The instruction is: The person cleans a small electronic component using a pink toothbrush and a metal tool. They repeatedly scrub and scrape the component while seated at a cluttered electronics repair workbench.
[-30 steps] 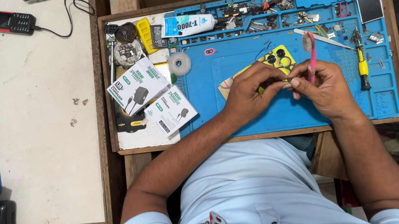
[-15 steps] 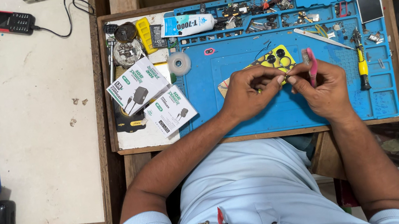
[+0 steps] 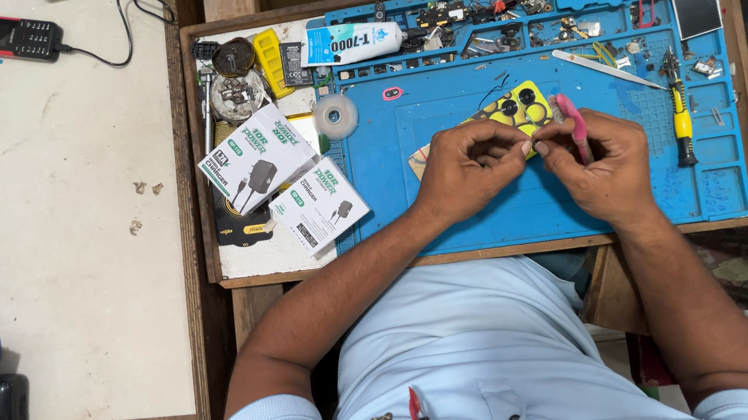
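Far left, a black phone (image 3: pixel 15 37) lies on the pale surface (image 3: pixel 52 238) with its cable plugged in — set well apart from the work, where it can charge undisturbed. Next come two white charger boxes (image 3: pixel 283 182), overlapping at the left edge of the blue mat (image 3: pixel 493 212), near a small roll of tape (image 3: pixel 336 116) and a tube of glue (image 3: pixel 354 42); they sit within reach but off the middle of the mat, which seems kept for the piece in hand.

At the centre, the left hand (image 3: pixel 462 170) is curled, fingertips pinched together on something too small to make out, just over a yellow phone cover (image 3: pixel 517 110) that lies flat on the mat, partly under the fingers. The right hand (image 3: pixel 599 161) meets it fingertip to fingertip and is closed around a pink tool (image 3: pixel 574 126), held upright like a pen — probably for fine control at the tip.

To the right, tweezers (image 3: pixel 607 69) and a yellow-handled screwdriver (image 3: pixel 681 120) rest on the mat, near the right hand.
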